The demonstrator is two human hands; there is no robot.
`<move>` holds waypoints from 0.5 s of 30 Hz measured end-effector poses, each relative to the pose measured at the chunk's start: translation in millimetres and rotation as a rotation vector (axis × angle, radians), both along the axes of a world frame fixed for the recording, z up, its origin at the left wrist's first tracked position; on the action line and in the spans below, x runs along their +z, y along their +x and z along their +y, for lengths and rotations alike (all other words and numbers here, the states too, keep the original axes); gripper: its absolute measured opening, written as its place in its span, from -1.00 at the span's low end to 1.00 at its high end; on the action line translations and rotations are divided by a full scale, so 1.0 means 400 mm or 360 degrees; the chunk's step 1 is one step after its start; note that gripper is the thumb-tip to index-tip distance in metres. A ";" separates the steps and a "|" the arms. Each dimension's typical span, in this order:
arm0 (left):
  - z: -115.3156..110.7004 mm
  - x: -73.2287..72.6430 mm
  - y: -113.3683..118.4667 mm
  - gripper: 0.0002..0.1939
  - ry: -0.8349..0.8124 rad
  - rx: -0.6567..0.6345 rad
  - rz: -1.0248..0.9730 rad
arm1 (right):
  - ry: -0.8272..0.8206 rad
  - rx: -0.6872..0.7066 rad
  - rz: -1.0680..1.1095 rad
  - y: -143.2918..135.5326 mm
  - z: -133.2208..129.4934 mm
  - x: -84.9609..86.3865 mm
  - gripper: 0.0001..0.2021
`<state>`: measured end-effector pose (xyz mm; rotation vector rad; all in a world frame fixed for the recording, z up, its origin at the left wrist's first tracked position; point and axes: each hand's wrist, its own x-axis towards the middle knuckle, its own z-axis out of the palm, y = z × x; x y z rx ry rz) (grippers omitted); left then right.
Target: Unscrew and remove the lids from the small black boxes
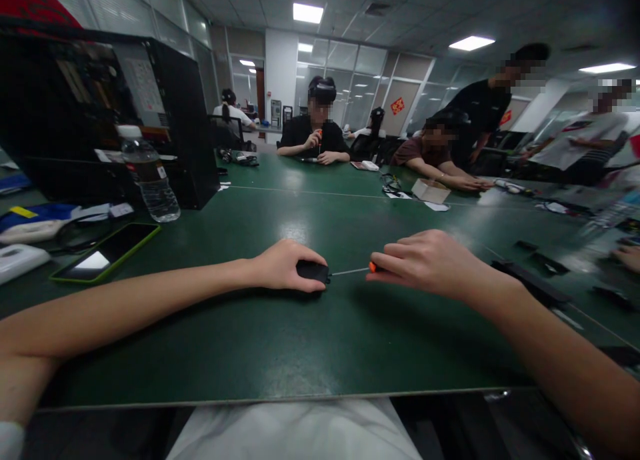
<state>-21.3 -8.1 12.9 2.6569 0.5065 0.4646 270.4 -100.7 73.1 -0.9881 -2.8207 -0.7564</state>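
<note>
Left hand (283, 263) clamped on a small black block (311, 271), thumb along the near side, fingers over the far side; right hand (430, 265) closed round the handle of a thin-shafted screwdriver (350, 272), most of that handle hidden by the fist, a bit of orange showing at the front; both hands low over the near half of a green table (280, 353), the block between them, nearer the left. Largest to smallest from there: the table spreads from the wearer's lap (295, 433) to the people across it; at left a black computer case (183, 123) stands on it, side open, inner parts visible; beyond, at right, a standing person in black (473, 107) bends forward; across the table a seated co-worker in black (313, 137) wears a headset, one raised hand at something orange; a clear water bottle (155, 183), white-capped, stands just beside the case; a green-edged phone (110, 250) lies screen up, left of the left forearm; a small pale box (431, 191) sits farther off, beyond the right hand; smallest, the screwdriver's shaft, running roughly level from the orange to the block's right end; whether the tip is seated or merely touching, cannot tell.
</note>
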 end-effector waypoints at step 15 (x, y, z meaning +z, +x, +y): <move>0.001 0.005 -0.003 -0.51 0.0006 -0.0027 0.0019 | -0.1711 -0.0649 0.0878 0.020 0.094 -0.061 -0.37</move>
